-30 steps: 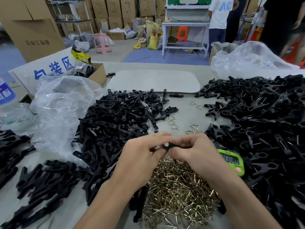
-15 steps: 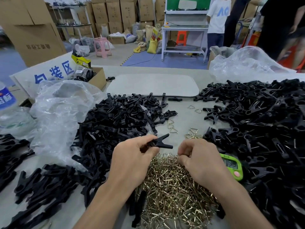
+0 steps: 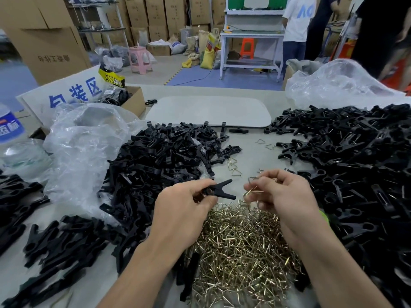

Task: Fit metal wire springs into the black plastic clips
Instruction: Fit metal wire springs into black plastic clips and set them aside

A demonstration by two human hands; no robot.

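My left hand (image 3: 184, 210) pinches a black plastic clip (image 3: 219, 190) between thumb and fingers, its two jaws pointing right. A short gap away, my right hand (image 3: 282, 196) holds a bent metal wire spring (image 3: 253, 190) in its fingertips, above the heap of brass-coloured wire springs (image 3: 240, 252) on the table. The clip and the spring are apart. A pile of black clips (image 3: 160, 161) lies left of centre and a larger pile of black clips (image 3: 355, 170) fills the right side.
More black clips (image 3: 55, 241) lie at the lower left by a crumpled clear plastic bag (image 3: 84, 143). A grey board (image 3: 209, 111), a cardboard box (image 3: 133, 98) and a water bottle (image 3: 11, 138) stand behind. A few loose springs (image 3: 233, 165) lie mid-table. People stand in the background.
My hands, joined on the clip a second ago, have come apart. The left keeps the clip. The right dipped to the spring heap and now holds a spring up beside the clip.
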